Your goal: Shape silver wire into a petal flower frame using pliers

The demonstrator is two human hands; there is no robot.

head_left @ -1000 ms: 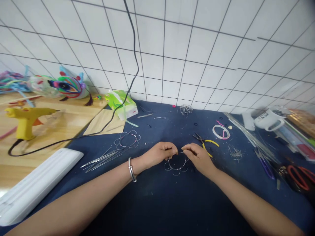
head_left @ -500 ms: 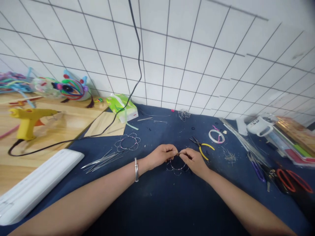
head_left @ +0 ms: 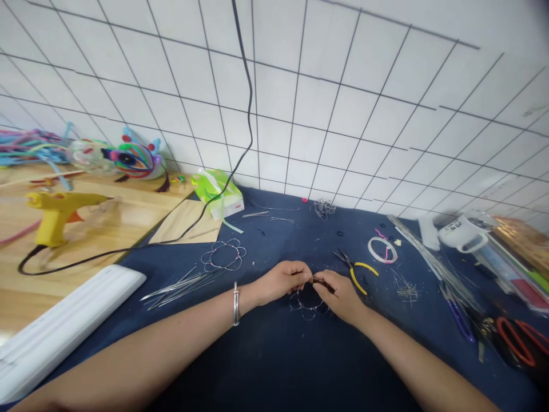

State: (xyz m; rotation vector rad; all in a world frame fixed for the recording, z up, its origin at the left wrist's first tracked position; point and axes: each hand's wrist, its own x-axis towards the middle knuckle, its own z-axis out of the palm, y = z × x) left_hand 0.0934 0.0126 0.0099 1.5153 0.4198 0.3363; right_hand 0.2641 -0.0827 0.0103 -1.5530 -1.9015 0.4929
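Head view: left hand (head_left: 286,281) and right hand (head_left: 342,296) are pinching a wire ring (head_left: 309,309).
Both hands are keeping thumb and fingers narrowly closed on its far edge, fingertips almost meeting, while its small loops are showing between the hands, over the dark cloth (head_left: 257,360); a wire flower (head_left: 223,268) is lying near loose wires (head_left: 182,288), and pliers (head_left: 351,265) are resting just beyond the right hand.
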